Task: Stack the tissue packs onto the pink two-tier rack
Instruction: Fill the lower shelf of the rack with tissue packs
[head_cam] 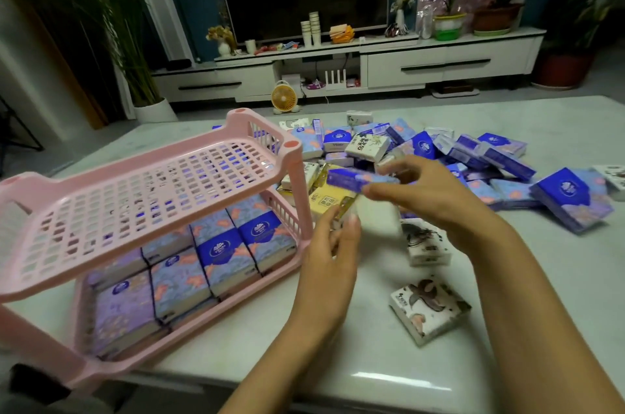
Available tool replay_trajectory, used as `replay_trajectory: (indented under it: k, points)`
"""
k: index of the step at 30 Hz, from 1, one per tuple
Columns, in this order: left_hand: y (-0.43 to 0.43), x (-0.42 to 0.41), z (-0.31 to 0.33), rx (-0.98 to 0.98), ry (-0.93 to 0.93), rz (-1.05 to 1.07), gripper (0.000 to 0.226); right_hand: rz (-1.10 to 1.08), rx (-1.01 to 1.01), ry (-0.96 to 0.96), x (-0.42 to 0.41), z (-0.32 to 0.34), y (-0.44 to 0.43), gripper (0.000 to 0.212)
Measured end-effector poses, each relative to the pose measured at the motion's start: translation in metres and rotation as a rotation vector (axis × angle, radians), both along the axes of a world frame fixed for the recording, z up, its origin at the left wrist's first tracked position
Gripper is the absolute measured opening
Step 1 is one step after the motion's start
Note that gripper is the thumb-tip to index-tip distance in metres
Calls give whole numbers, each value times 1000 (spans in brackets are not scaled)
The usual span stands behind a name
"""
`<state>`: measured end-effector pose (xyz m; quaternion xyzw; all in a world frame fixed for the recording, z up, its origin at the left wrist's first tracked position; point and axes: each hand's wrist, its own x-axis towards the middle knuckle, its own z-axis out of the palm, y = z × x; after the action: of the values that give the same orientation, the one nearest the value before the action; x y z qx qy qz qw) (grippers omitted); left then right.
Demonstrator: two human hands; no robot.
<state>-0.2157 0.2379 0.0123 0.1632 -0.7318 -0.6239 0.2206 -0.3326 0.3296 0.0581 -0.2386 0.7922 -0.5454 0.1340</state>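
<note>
Your right hand (429,190) pinches a blue tissue pack (358,178) edge-on, just right of the pink two-tier rack (135,156). Whether your left hand (333,244) grips anything is too blurred to tell. The lower tier (236,295) looks full, so turn the pack flat and start a tight row at a corner of the top tier (33,281).

The pink rack (299,197), left of the fingers (399,193), was smooth moulded plastic. The tissue packs (571,200) beyond them wore glossy film, and the tabletop (389,376) shone like polished stone.
</note>
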Motion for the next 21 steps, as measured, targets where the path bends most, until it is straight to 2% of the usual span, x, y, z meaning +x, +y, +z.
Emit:
replay_trajectory:
  k: [3, 5, 8, 10, 13, 15, 17, 18, 21]
  points:
    - [13, -4, 10, 408, -39, -148, 41, 174, 141, -80, 13, 7, 28, 44]
    - [21, -9, 14, 669, -8, -195, 27, 210, 205, -40, 14, 6, 29, 50]
    - [24, -22, 13, 805, 18, -136, 22, 241, 200, -12, 10, 6, 35, 53]
    - [22, -31, 12, 847, -3, -114, 20, 205, 90, -86, 0, 10, 50, 42]
    - [25, -41, 11, 871, -56, -139, 16, -143, -127, -72, -32, 7, 72, 19]
    - [29, -43, 9, 887, -80, -182, 17, -498, -147, 78, -61, -5, 83, 20]
    - [31, -44, 4, 853, -111, -220, 27, -805, 60, 241, -83, -23, 93, 33]
    - [32, -45, 2, 826, -127, -229, 30, -883, 203, 276, -90, -31, 100, 43]
    - [34, -51, -2, 757, -175, -225, 27, -839, 487, 148, -99, -51, 119, 64]
